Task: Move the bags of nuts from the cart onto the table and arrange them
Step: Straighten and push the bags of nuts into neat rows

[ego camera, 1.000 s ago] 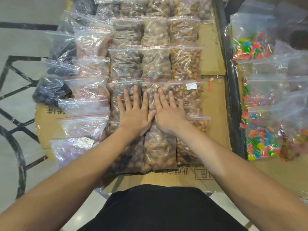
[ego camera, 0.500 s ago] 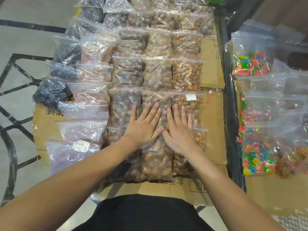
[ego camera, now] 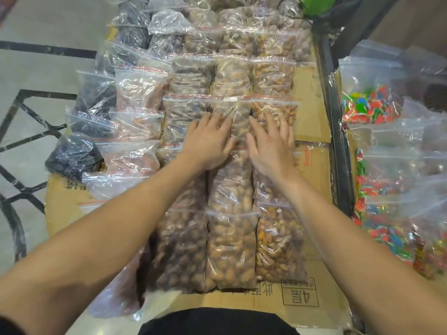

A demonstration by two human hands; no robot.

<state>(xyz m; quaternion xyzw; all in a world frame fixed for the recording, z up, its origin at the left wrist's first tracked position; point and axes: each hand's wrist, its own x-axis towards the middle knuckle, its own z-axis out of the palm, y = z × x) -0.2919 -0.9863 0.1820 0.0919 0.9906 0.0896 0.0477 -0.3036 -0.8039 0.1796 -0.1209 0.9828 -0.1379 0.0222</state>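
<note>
Several clear zip bags of nuts lie in rows on cardboard (ego camera: 314, 110) that covers the table. Nearest me are a dark-nut bag (ego camera: 180, 250), a light brown bag (ego camera: 231, 250) and an orange-brown bag (ego camera: 278, 243). My left hand (ego camera: 208, 139) lies flat, fingers spread, on bags in the middle of the rows. My right hand (ego camera: 272, 143) lies flat beside it, over the right-hand column. Neither hand grips a bag. The bags under the palms are partly hidden.
Bags of dark dried fruit (ego camera: 72, 155) and pale reddish nuts (ego camera: 135, 90) fill the left columns. A black rail (ego camera: 338, 146) runs along the right. Beyond it lie bags of colourful candy (ego camera: 367, 107). Patterned floor (ego camera: 26, 131) is at the left.
Both hands have slid farther away from me along the rows and have moved apart; they were touching side by side. The camera has tipped, so more of the far rows shows.
</note>
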